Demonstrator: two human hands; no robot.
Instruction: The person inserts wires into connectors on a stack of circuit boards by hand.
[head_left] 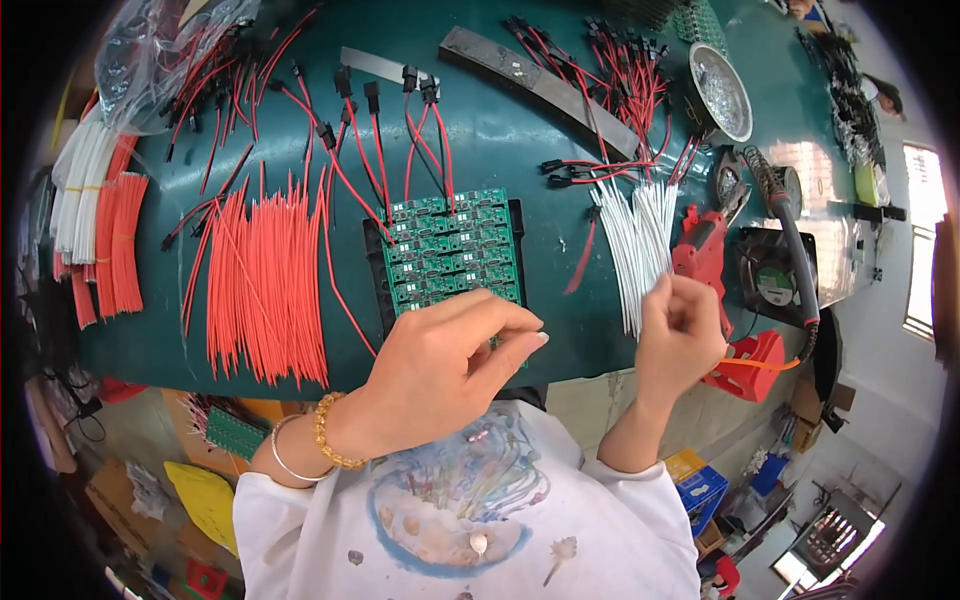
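Observation:
A green panel of small circuit boards (452, 250) lies in a black holder at the middle of the dark green table (520, 130). My left hand (445, 365) rests over the panel's near edge, fingers curled together with the thumb and forefinger touching; I cannot tell whether it pinches anything. My right hand (682, 335) is at the near end of a pile of short white wires (640, 245), fingers closed on one white wire. Red and black leads with black connectors (425, 120) run from the panel toward the far side.
A fan of cut red wires (265, 285) lies left of the panel; bundled red and white wires (95, 220) sit at the far left. A metal bowl (722, 92), a red tool (700, 250), a small black fan (772, 275) and more connector leads (625, 80) are on the right.

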